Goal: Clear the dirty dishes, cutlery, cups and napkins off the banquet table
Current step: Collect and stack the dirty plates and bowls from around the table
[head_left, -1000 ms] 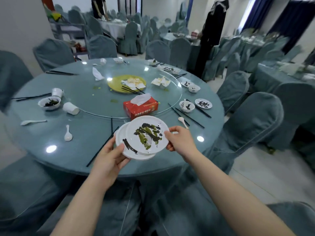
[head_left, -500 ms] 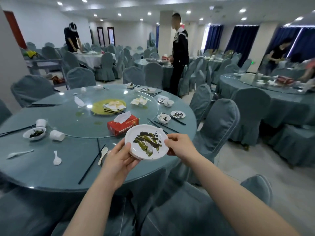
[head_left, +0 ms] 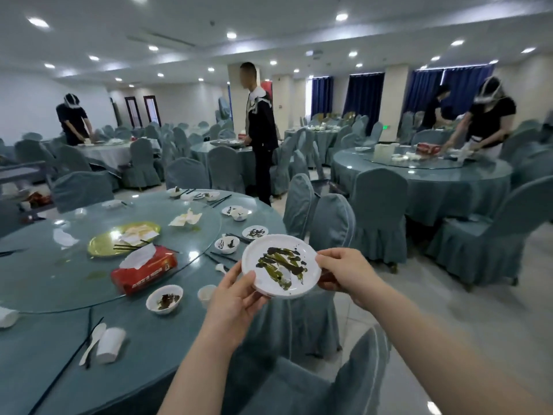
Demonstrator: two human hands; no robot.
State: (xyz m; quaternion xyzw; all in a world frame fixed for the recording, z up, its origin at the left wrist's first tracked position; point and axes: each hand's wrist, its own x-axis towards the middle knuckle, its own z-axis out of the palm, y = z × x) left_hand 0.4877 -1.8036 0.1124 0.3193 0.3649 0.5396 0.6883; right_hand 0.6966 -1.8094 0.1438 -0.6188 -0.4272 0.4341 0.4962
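Observation:
A stack of white dirty plates [head_left: 279, 266] smeared with dark green sauce hangs in the air past the right edge of the round banquet table [head_left: 143, 348]. My left hand [head_left: 236, 298] grips its left rim and my right hand [head_left: 344, 272] grips its right rim. On the table lie a dirty bowl [head_left: 164, 298], a small cup [head_left: 206, 295], a tipped cup [head_left: 110, 344], a white spoon [head_left: 93, 341], black chopsticks [head_left: 68, 363], two more dirty bowls [head_left: 226, 244] and a small plate [head_left: 254, 232].
A glass turntable [head_left: 59, 283] carries a red tissue box [head_left: 144, 269], a yellow plate [head_left: 124, 238] with napkins and crumpled napkins [head_left: 185, 218]. Covered chairs [head_left: 332, 223] ring the table at the right and below. Other people work at tables further back.
Both hands have carried the plates up and to the right, from over the table edge to beyond it. My view has lifted and swung right, showing more of the hall.

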